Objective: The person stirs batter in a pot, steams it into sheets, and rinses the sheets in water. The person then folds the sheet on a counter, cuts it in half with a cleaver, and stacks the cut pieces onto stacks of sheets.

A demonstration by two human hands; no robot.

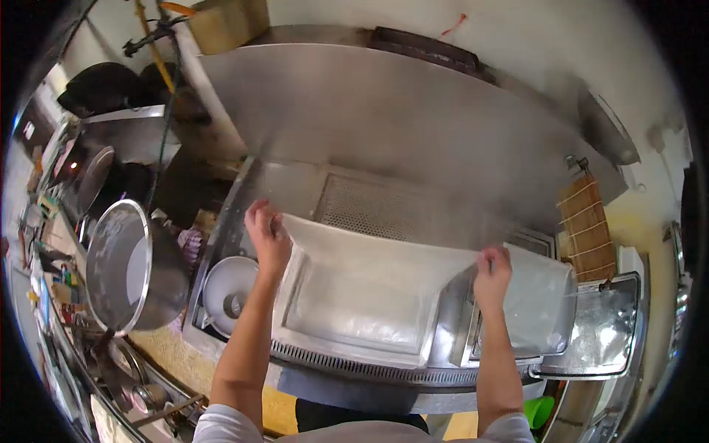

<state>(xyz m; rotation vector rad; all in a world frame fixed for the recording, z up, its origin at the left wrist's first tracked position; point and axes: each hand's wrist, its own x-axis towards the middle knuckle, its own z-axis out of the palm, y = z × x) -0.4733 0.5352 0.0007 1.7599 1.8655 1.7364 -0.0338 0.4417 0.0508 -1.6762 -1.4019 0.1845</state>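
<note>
A wide white cloth (369, 255) is stretched between my two hands, its far edge raised. My left hand (267, 230) pinches its far left corner, and my right hand (493, 275) pinches the far right corner. The near part of the cloth lies over a rectangular frame or tray (354, 353) on the metal worktop, so what is beneath it is hidden. Behind the cloth shows a perforated metal plate (369, 207). Just right of my right hand sits a pale, shiny rectangular tray or lid (539, 303).
A large metal pot (162, 277) stands at the left, beside a round white bowl (230, 292). A metal tray (602, 328) is at the right, below a hanging bamboo mat (587, 225). A steel backsplash (384, 111) rises behind, with steamy haze before it.
</note>
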